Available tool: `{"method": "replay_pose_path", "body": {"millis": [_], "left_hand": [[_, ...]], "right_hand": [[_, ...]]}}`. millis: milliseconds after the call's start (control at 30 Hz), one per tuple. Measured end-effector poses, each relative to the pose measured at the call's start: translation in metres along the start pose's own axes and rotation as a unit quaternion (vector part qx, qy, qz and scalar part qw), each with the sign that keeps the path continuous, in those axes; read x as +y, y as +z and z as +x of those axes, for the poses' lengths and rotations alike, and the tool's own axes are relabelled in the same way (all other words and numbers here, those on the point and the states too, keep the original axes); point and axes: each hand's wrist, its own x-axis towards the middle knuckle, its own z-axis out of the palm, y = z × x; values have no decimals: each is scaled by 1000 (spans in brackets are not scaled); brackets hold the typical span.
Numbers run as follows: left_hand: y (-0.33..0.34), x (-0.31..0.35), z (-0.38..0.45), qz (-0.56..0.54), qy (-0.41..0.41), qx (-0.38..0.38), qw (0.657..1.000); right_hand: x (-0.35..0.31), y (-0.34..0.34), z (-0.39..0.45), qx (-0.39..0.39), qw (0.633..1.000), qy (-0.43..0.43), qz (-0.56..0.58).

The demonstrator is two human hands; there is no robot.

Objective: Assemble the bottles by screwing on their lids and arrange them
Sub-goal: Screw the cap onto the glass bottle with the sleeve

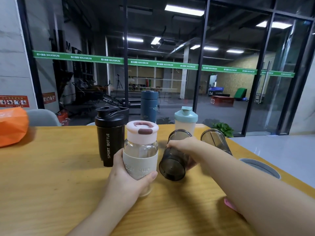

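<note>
1. Left hand (127,178) is wrapped round the sleeved glass bottle (140,155), pink lid (142,132) already on. It sits just in front of the black sport bottle (109,137). If the lid's only half threaded, it could pop off when lifted.
2. Right hand (183,147) grips the smoky tumbler (173,159), tipped over, open-ended, right beside the glass bottle. They might clink together.
3. A second smoky tumbler (215,141) stands near the table edge (255,167); a stray forearm bump might knock it off.
</note>
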Motion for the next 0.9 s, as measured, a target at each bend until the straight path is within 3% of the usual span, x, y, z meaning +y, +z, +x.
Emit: {"method": "replay_pose_path", "body": {"millis": [200,567,800,900], "left_hand": [[2,-1,1,-10,13,-11,1000],[11,-8,12,-15,6,-33,999],[21,-14,26,1,-9,-33,999],[29,-17,34,55,-23,-12,998]], "right_hand": [[3,-16,-9,-21,997,-68,-18],[11,-42,-13,-84,981,-158,74],[15,-52,-21,-66,974,-193,97],[17,-60,-24,-68,970,-202,113]]}}
